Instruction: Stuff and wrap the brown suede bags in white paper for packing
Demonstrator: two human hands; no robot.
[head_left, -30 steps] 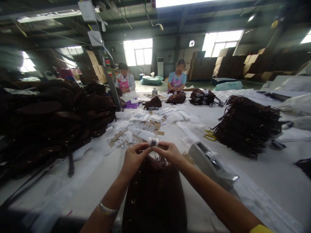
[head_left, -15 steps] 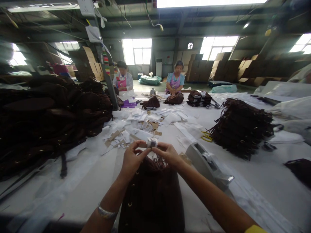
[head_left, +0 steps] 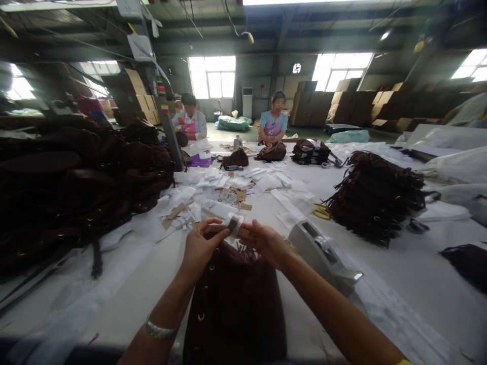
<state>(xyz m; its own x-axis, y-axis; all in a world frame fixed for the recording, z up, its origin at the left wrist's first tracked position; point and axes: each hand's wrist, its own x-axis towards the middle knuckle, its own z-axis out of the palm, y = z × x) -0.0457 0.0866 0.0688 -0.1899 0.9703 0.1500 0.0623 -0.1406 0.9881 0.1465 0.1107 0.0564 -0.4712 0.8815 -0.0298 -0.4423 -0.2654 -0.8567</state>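
Note:
A dark brown bag [head_left: 236,309] with gold eyelets and fringe at its top stands in front of me on the white table. Above its mouth is a small dark piece wrapped in whitish film [head_left: 234,222], perhaps a strap or buckle part. My left hand [head_left: 201,243] pinches this piece between thumb and fingers. From the right, my right hand [head_left: 266,241] holds the film's side with its fingertips, its other fingers loosely stretched. The exact grip of the right fingers is partly hidden. A grey tape dispenser [head_left: 319,248] stands just right of my right hand.
Brown bags lie heaped on the left [head_left: 76,172] and in a fringed stack [head_left: 376,197] on the right. Yellow-handled scissors [head_left: 321,211] lie beside that stack. Paper scraps [head_left: 182,218] litter the table beyond my hands. Two people [head_left: 272,126] work at the far side.
My right fingers have loosened and shifted right of the wrapped piece, which has tilted. My left hand keeps its pinch. The view has shifted slightly.

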